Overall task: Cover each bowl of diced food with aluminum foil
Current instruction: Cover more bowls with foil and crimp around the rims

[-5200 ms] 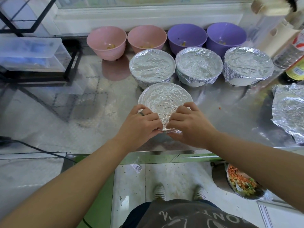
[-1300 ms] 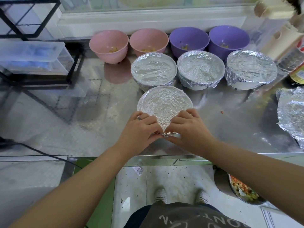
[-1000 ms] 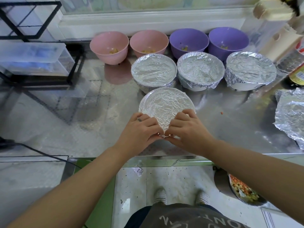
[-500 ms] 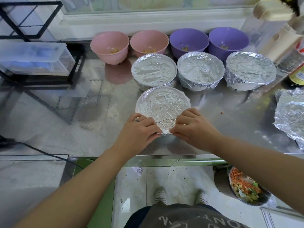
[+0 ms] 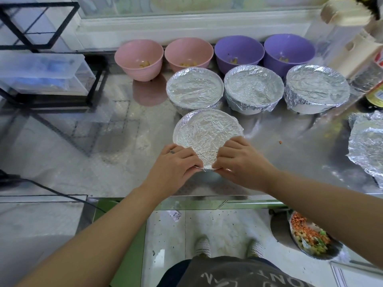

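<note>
A foil-covered bowl [image 5: 206,131] stands near the front of the steel counter. My left hand [image 5: 173,165] and my right hand [image 5: 241,162] both pinch the foil at the bowl's near rim, fingers curled over the edge. Behind it stand three more foil-covered bowls: one at the left [image 5: 194,88], one in the middle [image 5: 253,87] and one at the right [image 5: 317,88]. At the back, two pink bowls [image 5: 138,56] [image 5: 188,53] and two purple bowls [image 5: 239,51] [image 5: 289,52] stand uncovered with a little diced food inside.
Loose crumpled foil [image 5: 367,141] lies at the right edge of the counter. A black wire rack with a clear plastic box [image 5: 41,73] occupies the left. Bottles and a white dispenser [image 5: 352,44] stand at the back right. A bowl of diced vegetables [image 5: 310,239] sits below the counter.
My hands stay at the near rim, and the foil-covered bowl has shifted slightly under them. The camera view has moved a little.
</note>
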Demonstrator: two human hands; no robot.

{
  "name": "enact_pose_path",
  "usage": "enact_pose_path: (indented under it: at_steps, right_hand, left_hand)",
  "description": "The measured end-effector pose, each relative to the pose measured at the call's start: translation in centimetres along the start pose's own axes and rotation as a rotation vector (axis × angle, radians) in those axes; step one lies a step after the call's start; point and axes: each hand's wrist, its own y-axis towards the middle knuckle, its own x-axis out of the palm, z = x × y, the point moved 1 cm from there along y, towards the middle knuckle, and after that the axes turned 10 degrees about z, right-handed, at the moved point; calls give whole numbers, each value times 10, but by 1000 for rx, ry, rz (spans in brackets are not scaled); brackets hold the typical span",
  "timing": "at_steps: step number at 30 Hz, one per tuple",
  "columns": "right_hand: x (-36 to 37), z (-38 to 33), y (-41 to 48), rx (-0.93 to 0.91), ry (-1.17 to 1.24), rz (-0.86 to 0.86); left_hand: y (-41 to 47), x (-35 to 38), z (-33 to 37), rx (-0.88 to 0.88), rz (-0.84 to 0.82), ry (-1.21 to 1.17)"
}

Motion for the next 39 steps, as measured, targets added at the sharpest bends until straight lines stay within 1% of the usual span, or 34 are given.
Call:
enact_pose_path:
  at_steps: [7,10,15,20,26,31,39]
  right_hand:
    - [7,-1,6,-47,-26,22]
    - [10,-5,6,2,-36,36]
    - [14,-14,3,164,-54,85]
    - [16,-14,2,138,-22,70]
    - [18,-16,2,180,-15,68]
    - [21,-19,5,149,-24,112]
    - [22,-25,7,213,13,123]
  left_hand:
    - [1,-1,1,-9,0,-11]
    - [-1,0,0,-12,-8,-10]
    - [-2,0,-2,-6,2,-15]
    - [-3,1,-1,3,0,-28]
    - [-2,1,-1,18,-4,-28]
    - [-2,3,1,18,3,-29]
    - [-2,3,-1,37,17,-23]
